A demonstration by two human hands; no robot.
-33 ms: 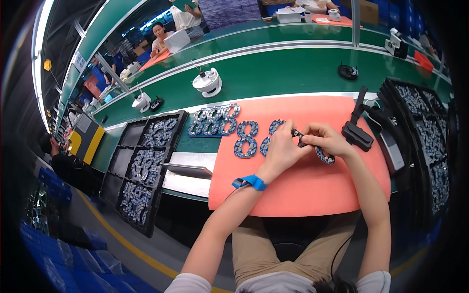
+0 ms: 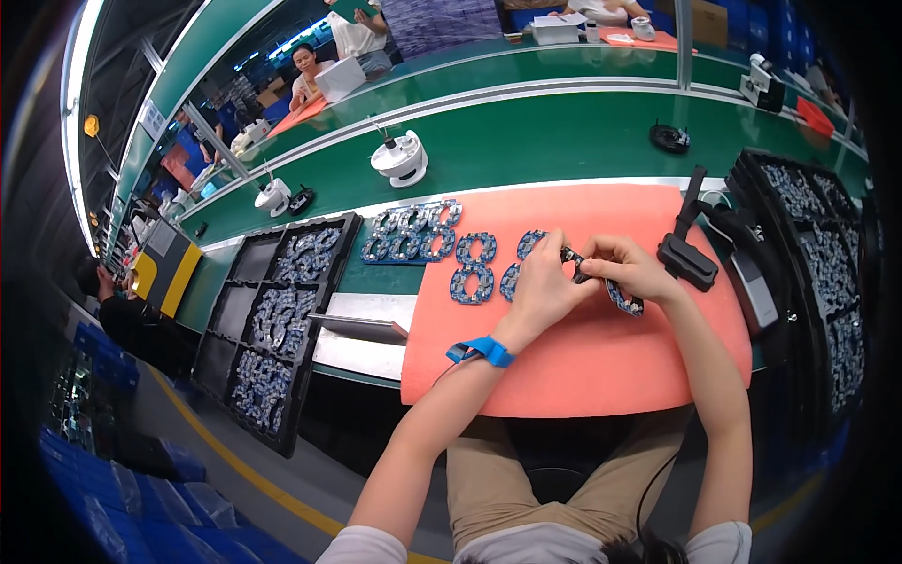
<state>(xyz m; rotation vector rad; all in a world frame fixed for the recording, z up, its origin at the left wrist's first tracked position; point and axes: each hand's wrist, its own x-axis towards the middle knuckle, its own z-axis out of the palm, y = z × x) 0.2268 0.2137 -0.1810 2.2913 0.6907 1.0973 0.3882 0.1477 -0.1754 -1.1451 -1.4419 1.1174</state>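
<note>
Over the salmon-coloured mat [image 2: 564,376], my left hand [image 2: 548,284] and my right hand [image 2: 631,267] meet, fingers closed on a blue circuit board [image 2: 624,300]. Its lower end pokes out below my right fingers; the rest is mostly covered. A blue strap [image 2: 489,352] circles my left wrist. Just left of that hand lies a figure-eight circuit board [image 2: 473,269], flat on the mat. Another such board [image 2: 509,280] is partly hidden behind my left hand. Farther left, a row of several joined figure-eight boards [image 2: 411,232] spans the mat's edge and the green bench.
A black tray [image 2: 246,324] with boards stands at left, stacked black trays [image 2: 799,244] at right. A black device with a strap [image 2: 689,260] rests on the mat's right side. White round housings [image 2: 399,160] sit on the green conveyor [image 2: 526,132]. People work beyond it.
</note>
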